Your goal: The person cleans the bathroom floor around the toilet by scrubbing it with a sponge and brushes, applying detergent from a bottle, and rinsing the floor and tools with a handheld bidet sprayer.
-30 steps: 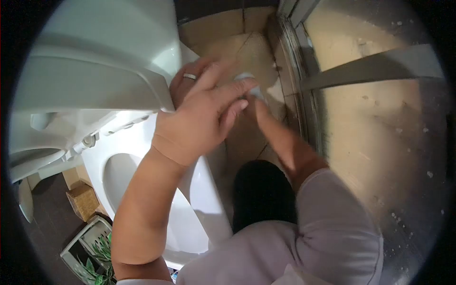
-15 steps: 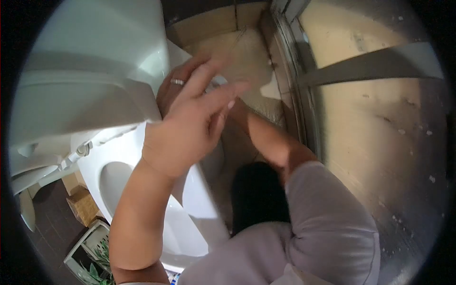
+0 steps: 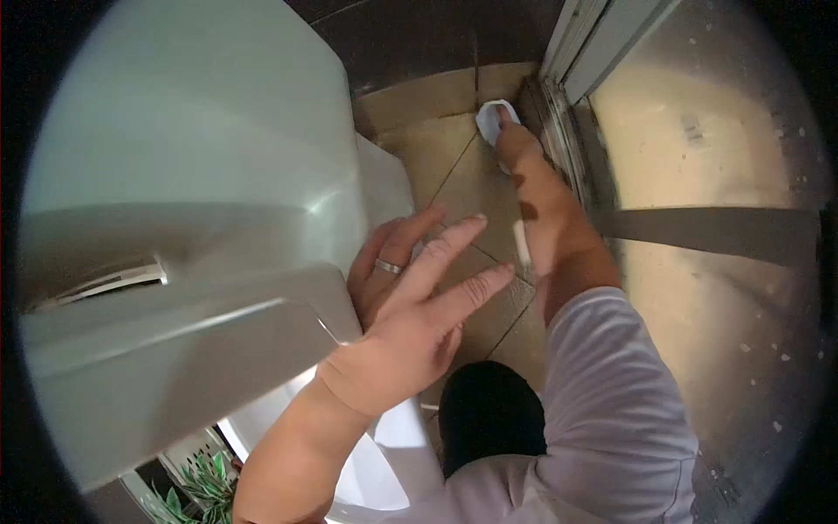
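Observation:
My right hand [image 3: 517,147] reaches far forward to the floor corner and presses a white cloth [image 3: 491,118] onto the beige tiles beside the shower door track [image 3: 559,131]. Its forearm and lilac sleeve [image 3: 611,384] stretch along the track. My left hand [image 3: 410,306], with a ring on one finger, holds nothing; its fingers are spread and it rests against the edge of the white toilet [image 3: 201,218] beside the raised lid.
The toilet fills the left side, with part of its bowl [image 3: 384,454] at the bottom. A glass shower door [image 3: 724,288] with a horizontal bar stands on the right. A dark shape [image 3: 489,410] lies below my arm. A green plant [image 3: 196,485] sits at the bottom left.
Both hands were together at the cloth. Now my right hand has carried it forward to the corner by the track, and my left hand has let go and spread beside the toilet.

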Motion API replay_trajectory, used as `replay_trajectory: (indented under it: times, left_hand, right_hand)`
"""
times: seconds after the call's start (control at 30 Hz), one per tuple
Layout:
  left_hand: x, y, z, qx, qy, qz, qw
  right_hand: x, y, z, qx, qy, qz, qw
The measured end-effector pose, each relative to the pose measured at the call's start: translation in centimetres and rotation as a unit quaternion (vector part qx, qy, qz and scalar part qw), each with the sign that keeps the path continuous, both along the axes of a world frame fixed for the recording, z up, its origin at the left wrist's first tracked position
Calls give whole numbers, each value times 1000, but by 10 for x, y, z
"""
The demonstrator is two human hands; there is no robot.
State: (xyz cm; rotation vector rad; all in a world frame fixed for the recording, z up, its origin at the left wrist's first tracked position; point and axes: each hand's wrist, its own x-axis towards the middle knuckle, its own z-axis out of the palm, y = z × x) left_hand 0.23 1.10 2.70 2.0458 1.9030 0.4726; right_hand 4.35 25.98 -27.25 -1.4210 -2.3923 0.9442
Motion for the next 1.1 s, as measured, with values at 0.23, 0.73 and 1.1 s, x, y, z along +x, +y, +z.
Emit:
replay_trajectory:
  times: [0.23, 0.73, 1.1]
  left_hand:
    - [-1, -3, -1, -20, -4, 14, 1000]
    - [-4, -4, -11, 29, -4, -1, 1000]
    - [-5, -19, -25, 72, -60, 44, 995]
  right_hand:
    - [-111, -76, -19, -35, -59, 45, 997]
    - [-60, -86, -9, -40, -79, 59, 994]
    - [61, -229, 91, -313, 256, 68, 912]
